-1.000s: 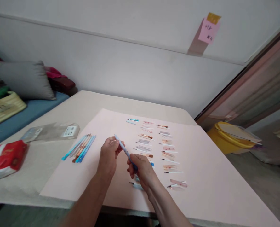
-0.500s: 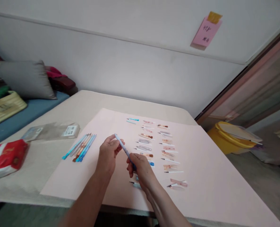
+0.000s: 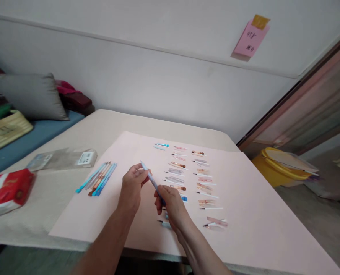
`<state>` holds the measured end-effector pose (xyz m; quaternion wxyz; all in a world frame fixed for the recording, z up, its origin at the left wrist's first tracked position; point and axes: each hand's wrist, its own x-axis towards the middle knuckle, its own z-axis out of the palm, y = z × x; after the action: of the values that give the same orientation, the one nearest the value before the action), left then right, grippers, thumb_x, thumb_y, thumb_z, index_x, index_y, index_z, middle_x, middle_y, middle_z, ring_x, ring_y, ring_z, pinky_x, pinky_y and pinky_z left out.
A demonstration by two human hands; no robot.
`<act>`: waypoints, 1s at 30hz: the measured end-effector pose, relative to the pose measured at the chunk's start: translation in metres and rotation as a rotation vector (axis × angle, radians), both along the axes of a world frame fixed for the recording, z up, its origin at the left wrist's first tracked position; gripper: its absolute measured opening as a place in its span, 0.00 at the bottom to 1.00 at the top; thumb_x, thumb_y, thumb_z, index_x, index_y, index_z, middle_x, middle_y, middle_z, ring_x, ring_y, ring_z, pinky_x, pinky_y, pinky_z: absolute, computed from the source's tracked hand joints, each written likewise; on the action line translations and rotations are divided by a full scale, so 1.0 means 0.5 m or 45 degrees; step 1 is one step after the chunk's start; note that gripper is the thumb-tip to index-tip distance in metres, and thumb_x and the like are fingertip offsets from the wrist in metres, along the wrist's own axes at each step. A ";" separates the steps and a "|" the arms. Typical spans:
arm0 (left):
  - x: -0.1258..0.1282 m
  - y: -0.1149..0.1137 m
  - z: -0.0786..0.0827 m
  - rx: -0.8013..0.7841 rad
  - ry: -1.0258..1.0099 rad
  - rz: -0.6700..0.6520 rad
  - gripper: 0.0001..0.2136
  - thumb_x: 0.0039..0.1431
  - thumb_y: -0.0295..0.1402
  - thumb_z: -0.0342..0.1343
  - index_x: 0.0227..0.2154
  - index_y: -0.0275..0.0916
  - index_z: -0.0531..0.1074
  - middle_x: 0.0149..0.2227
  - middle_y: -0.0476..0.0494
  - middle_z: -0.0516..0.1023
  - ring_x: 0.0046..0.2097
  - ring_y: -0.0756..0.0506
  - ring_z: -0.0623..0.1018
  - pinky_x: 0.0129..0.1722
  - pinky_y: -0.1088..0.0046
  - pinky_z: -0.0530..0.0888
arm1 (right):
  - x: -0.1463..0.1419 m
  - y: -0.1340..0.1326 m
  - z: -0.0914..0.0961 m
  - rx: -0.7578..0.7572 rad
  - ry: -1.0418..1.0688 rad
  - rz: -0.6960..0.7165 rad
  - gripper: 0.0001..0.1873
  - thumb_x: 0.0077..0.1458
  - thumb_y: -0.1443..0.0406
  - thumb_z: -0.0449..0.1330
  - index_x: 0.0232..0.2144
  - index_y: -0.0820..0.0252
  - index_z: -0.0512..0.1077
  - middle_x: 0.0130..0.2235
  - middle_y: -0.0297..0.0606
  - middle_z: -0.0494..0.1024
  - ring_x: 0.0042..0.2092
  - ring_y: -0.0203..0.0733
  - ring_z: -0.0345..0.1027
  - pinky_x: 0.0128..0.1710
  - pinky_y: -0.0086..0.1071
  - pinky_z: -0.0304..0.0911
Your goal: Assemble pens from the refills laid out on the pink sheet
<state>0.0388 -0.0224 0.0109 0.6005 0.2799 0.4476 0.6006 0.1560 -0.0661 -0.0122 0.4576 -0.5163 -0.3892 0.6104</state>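
Note:
Both hands hold one light blue pen (image 3: 150,178) above a pale pink sheet (image 3: 244,214). My left hand (image 3: 132,187) pinches the pen's upper end. My right hand (image 3: 171,204) grips its lower, darker blue end. Just right of the hands lie rows of taken-apart pen pieces (image 3: 187,179): caps, barrels and thin refills in blue, pink and clear. A bundle of whole pens (image 3: 98,178), blue and orange, lies on the sheet to the left of my left hand.
A clear plastic packet (image 3: 62,159) and a red tissue pack (image 3: 6,191) lie on the beige table (image 3: 106,122) at the left. Beyond it is a blue bench with a grey cushion (image 3: 29,95). A yellow tub (image 3: 275,168) stands on the floor at right.
The hands and the pen have barely shifted; the pen's upper tip sits a touch higher than before. Nothing else moved.

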 end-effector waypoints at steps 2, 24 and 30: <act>0.002 -0.001 -0.002 -0.015 0.051 0.002 0.15 0.40 0.34 0.64 0.33 0.34 0.73 0.29 0.45 0.75 0.33 0.50 0.73 0.38 0.72 0.69 | 0.000 0.001 -0.002 0.025 -0.043 0.006 0.18 0.54 0.55 0.52 0.22 0.62 0.67 0.14 0.29 0.66 0.15 0.30 0.56 0.15 0.25 0.50; -0.004 -0.004 -0.006 -0.110 0.058 -0.093 0.14 0.45 0.34 0.62 0.34 0.32 0.71 0.28 0.41 0.75 0.33 0.47 0.75 0.37 0.67 0.73 | 0.020 0.000 0.014 -0.026 0.163 0.134 0.30 0.53 0.45 0.50 0.30 0.68 0.72 0.24 0.44 0.76 0.24 0.39 0.69 0.30 0.35 0.64; -0.025 0.015 -0.014 -0.130 0.003 0.028 0.17 0.44 0.33 0.62 0.37 0.30 0.70 0.31 0.38 0.76 0.34 0.46 0.76 0.37 0.67 0.73 | 0.053 0.017 0.014 0.122 -0.081 0.024 0.23 0.50 0.49 0.57 0.31 0.64 0.73 0.29 0.41 0.76 0.30 0.41 0.71 0.36 0.36 0.64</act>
<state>0.0263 -0.0149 0.0040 0.6070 0.2447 0.4813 0.5831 0.1825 -0.0575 -0.0055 0.4635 -0.5092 -0.4372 0.5785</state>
